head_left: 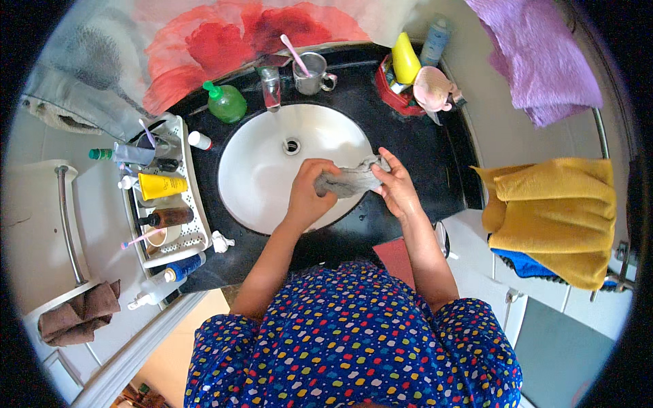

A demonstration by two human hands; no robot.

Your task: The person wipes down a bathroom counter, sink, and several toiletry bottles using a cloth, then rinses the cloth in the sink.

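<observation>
Wringing a limp grey cloth (350, 179) at frame centre, left hand (310, 192) and right hand (396, 187) both clench it above the round white basin (255, 183).

Your single head camera looks straight down from close above onto the white sink (272, 170) and black counter (415, 146), your forearms entering from the lower edge.

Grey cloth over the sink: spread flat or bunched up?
Bunched. The grey cloth is scrunched between the left hand and right hand, above the white sink.
</observation>
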